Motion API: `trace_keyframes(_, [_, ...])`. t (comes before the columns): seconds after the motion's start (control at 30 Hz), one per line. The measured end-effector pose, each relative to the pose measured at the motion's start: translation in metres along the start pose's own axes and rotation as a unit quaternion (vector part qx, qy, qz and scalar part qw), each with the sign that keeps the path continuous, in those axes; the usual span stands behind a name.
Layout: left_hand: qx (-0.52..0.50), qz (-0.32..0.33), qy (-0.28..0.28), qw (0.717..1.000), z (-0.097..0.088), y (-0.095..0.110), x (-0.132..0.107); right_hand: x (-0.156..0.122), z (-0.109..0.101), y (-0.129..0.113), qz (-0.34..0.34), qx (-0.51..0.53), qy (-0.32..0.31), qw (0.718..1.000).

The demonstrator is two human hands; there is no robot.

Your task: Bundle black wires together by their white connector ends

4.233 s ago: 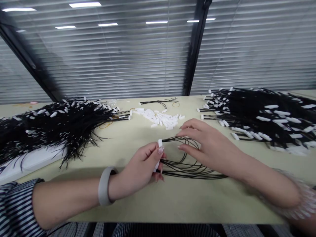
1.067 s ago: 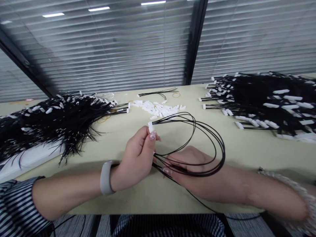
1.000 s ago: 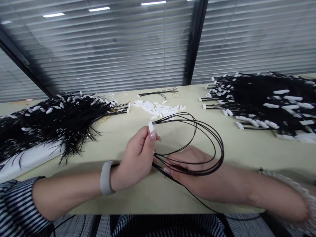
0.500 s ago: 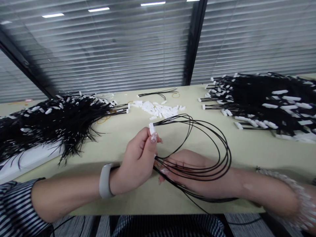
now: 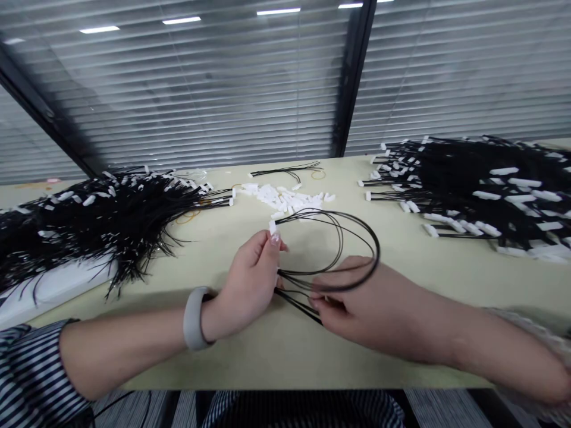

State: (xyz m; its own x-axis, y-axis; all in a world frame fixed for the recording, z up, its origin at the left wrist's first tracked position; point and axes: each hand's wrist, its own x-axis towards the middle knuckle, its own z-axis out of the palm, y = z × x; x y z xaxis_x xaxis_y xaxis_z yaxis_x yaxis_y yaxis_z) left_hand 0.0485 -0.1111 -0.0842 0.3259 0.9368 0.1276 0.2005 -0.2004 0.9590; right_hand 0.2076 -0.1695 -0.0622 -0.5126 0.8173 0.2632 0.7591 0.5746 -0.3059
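Observation:
My left hand (image 5: 255, 270) is closed on a wire harness near the table's middle. Thumb and fingers pinch its white plastic connector (image 5: 273, 227), whose top end sticks out above the thumb. From there the black wires (image 5: 372, 229) curve out to the right in a loop and come back to the left palm. My right hand (image 5: 357, 297) is closed around the lower part of the wires, right of my left hand. Its fingers are partly hidden behind the loop, and a few strands run between the two hands.
Loose white connectors (image 5: 292, 199) lie in a heap behind my hands, with a short wired piece (image 5: 285, 170) beyond. A pile of black wires (image 5: 129, 220) is on the left, by a white box (image 5: 66, 288). Finished-looking harnesses (image 5: 464, 184) are piled right. Window blinds (image 5: 223, 89) stand behind.
My right hand has turned over and shifted right and slightly up along the wires. The loop has become smaller and its right side has drawn in. My left hand keeps its pinch.

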Motion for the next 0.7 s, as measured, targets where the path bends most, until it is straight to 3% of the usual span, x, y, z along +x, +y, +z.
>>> trace_keyframes(0.17, [-0.028,-0.035,0.006,0.999,0.000,-0.007,0.006,-0.002,-0.005,0.012,0.059,-0.183,-0.038,0.980])
trace_keyframes(0.3, [-0.061,-0.048,0.005,0.997,-0.002,-0.012,0.006,-0.005,-0.012,0.024,0.105,-0.311,-0.065,0.942])
trace_keyframes(0.4, [-0.083,-0.050,0.006,0.995,-0.003,-0.012,0.007,-0.005,-0.022,0.032,0.182,-0.368,-0.018,0.912])
trace_keyframes(0.47, [-0.093,-0.059,0.012,0.994,-0.003,-0.010,0.008,-0.005,-0.028,0.036,0.211,-0.357,0.036,0.909])
trace_keyframes(0.53, [-0.108,-0.068,0.023,0.992,-0.002,-0.007,0.009,-0.007,-0.034,0.040,0.205,-0.299,0.086,0.928])
trace_keyframes(0.63, [-0.132,-0.083,0.046,0.987,-0.001,-0.003,0.009,-0.009,-0.039,0.040,0.151,-0.155,0.201,0.955])
trace_keyframes(0.7, [-0.147,-0.096,0.053,0.983,-0.001,-0.001,0.009,-0.009,-0.042,0.033,0.128,-0.032,0.295,0.946])
